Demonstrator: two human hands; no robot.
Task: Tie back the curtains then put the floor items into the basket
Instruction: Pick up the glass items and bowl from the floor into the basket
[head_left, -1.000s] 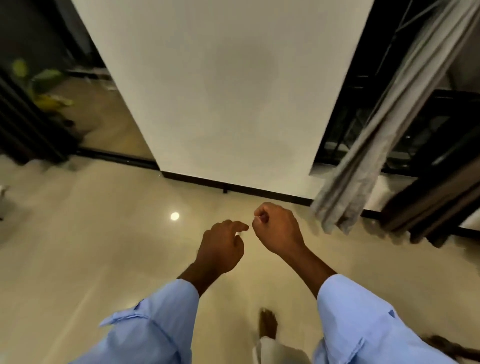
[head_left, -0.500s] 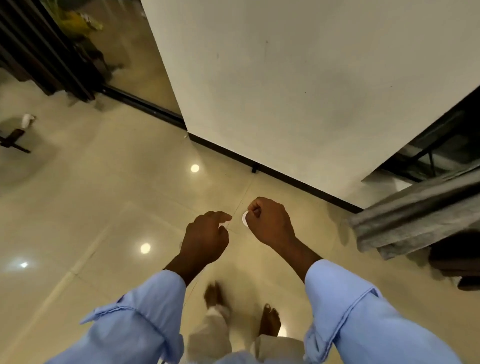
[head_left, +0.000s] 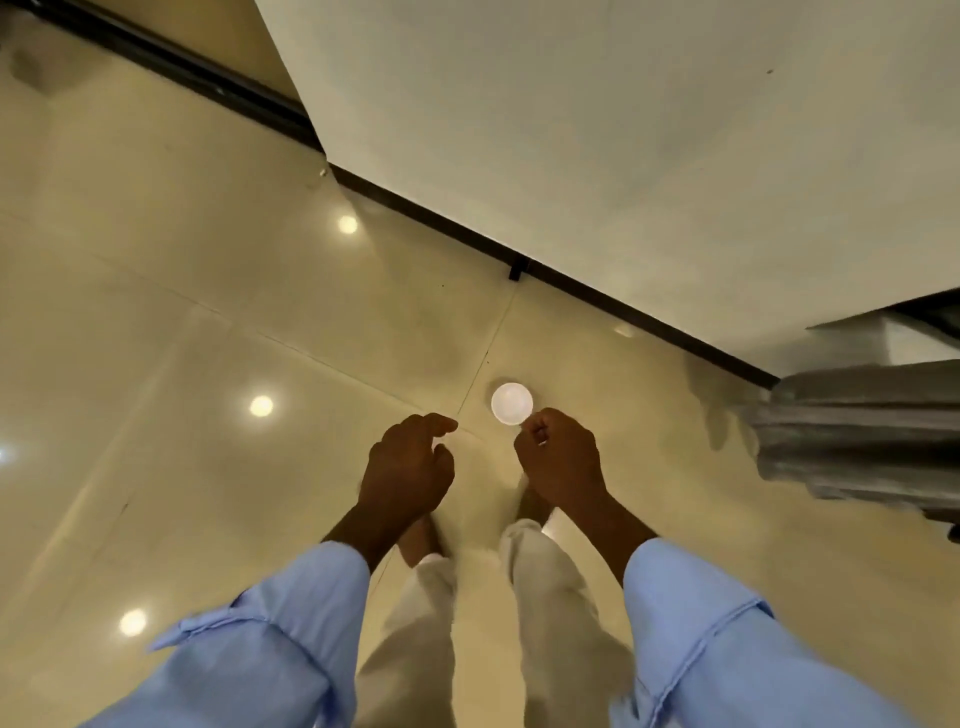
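This looks like a room in a home. The floor (head_left: 218, 291) is laid with large, glossy cream tiles that mirror round ceiling lights (head_left: 261, 406). A plain white wall (head_left: 597, 130) meets it along a dark skirting (head_left: 597, 296). At the right edge hangs a grey curtain (head_left: 862, 441), its folds blurred, beside a dark frame. The person stands barefoot in loose pale trousers (head_left: 410, 649) and a light blue shirt with rolled sleeves (head_left: 270, 649), which suits a domestic interior.

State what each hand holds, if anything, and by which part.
The left hand holds nothing visible. The right hand is curled shut; a thin sliver shows in its grip, too small to identify.
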